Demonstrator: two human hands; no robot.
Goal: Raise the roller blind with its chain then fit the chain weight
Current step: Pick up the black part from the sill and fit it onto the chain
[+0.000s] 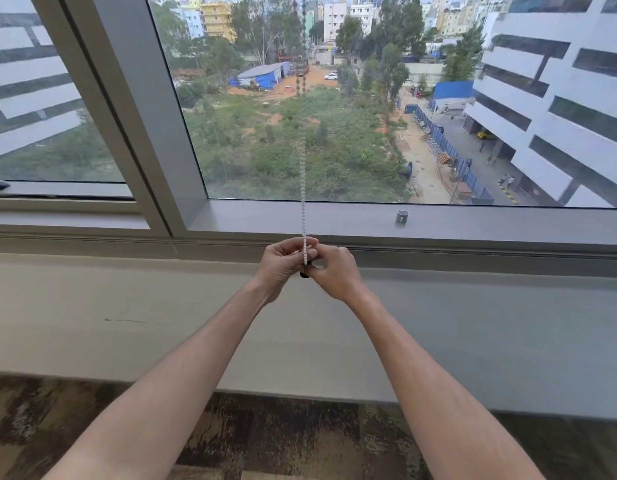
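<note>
A white bead chain (pixel 303 188) hangs straight down in front of the window glass and ends between my two hands, just below the sill. My left hand (pixel 283 263) and my right hand (pixel 331 270) are pressed together around the chain's lower end, fingers curled. A small dark piece, the chain weight (pixel 304 274), shows only as a dark tip under my fingers; the rest of it is hidden by them. The roller blind itself is out of view above the frame.
A grey window sill (pixel 473 223) runs across with a small grey clip (pixel 402 216) standing on it to the right of the chain. A thick frame post (pixel 137 116) slants at the left. Below are a pale wall ledge and patterned carpet (pixel 282 441).
</note>
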